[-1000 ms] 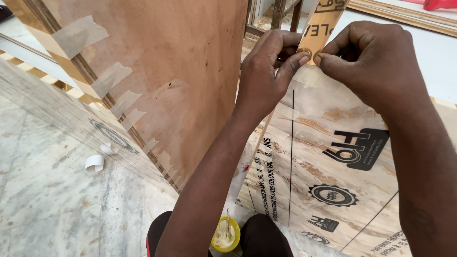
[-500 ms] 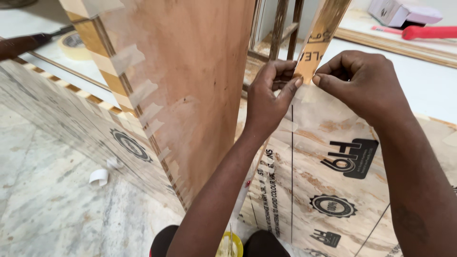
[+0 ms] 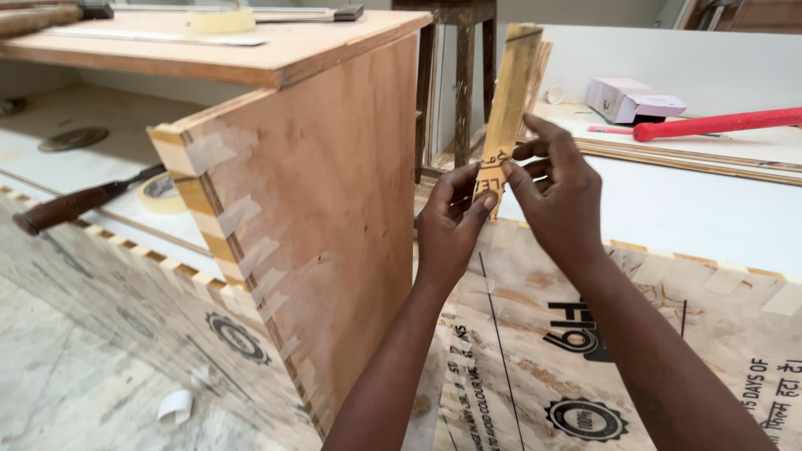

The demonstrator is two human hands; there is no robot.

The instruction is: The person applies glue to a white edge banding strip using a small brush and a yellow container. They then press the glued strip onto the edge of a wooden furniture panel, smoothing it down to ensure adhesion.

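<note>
Both hands up at chest height, working the same strip (image 3: 507, 108) — a narrow yellowish band of edging standing upright between them, its top end leaning by a wooden stool (image 3: 458, 75) behind. The left hand (image 3: 451, 224) pinches the strip's lower end between thumb and fingers; the right hand (image 3: 558, 194) closes on it from the other side, forefinger stretched up along its face.

Just left of the hands stands a plywood panel (image 3: 334, 225) on edge, and its near edge already carries short tabs of clear tape down its length — that part looks done. The strip itself is not yet on any edge; it hangs free in the fingers, so fixing it is, by my reading, what remains.

Below lies a printed plywood sheet (image 3: 585, 351), flat. A tape roll (image 3: 160, 194) sits near a chisel (image 3: 79, 203) at left — a red tool (image 3: 710, 124) and small box (image 3: 632, 98) at right.
</note>
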